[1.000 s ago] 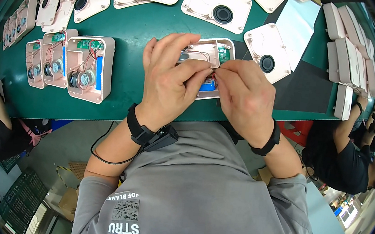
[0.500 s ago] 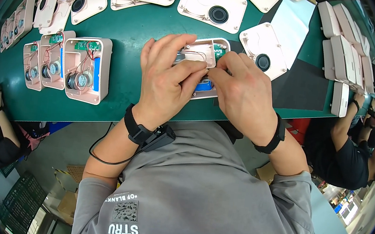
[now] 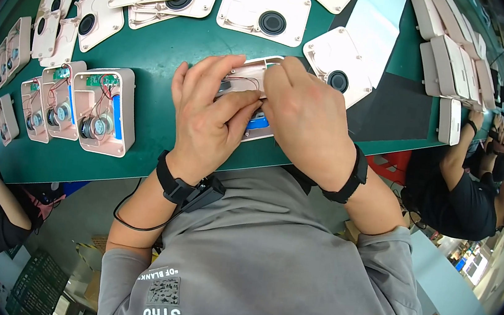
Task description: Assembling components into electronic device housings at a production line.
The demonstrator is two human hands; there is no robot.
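Observation:
An open pale pink speaker housing (image 3: 251,70) lies under both my hands, with a blue battery (image 3: 258,123) and thin red wires (image 3: 245,81) showing inside it. My left hand (image 3: 207,115) rests over its left side, thumb and forefinger pinched together above the middle. From the right, my right hand (image 3: 309,117) meets them, its fingers curled down and closed at the same spot. Whatever both sets of fingertips pinch is too small and too covered to make out. The right hand also hides the housing's right part.
Open housings (image 3: 123,143) with wired speakers, boards and batteries stand left. Pale panels (image 3: 231,15) with black round cones spread along the far side. Closed pink cases (image 3: 455,65) are stacked at right, near a black mat (image 3: 387,114). Co-workers sit at both sides.
My right hand has turned and shifted over the housing, covering the green board that showed before. Another open housing now stands at the far left, near a co-worker's hand. The whole view has shifted slightly.

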